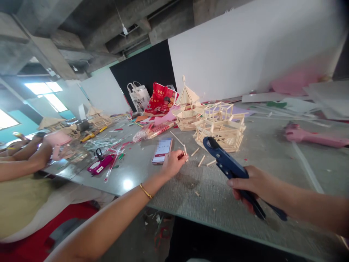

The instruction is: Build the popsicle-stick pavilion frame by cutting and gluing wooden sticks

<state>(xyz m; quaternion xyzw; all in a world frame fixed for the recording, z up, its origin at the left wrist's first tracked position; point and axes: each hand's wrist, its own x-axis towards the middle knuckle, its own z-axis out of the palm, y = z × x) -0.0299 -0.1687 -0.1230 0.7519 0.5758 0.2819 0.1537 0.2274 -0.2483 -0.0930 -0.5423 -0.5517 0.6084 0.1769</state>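
Observation:
My left hand (173,163) is closed at the table's middle, pinching short wooden sticks (185,149) between thumb and fingers. Just left of it lies a phone (163,150) with its screen lit. My right hand (252,185) grips the handles of a pair of dark blue cutting shears (227,158), whose head points up and left above the table. Several cut stick pieces (201,161) are scattered between my hands. Behind them stands an open stick-built frame (219,127), beside a stick model with a pointed roof (188,96).
A pink tool (313,136) lies at the right. Toward the left are a purple power strip (101,164), a yellow utility knife (88,137) and loose sticks. A red bag (160,100) stands at the back. A co-worker's arm (24,163) rests at the far left.

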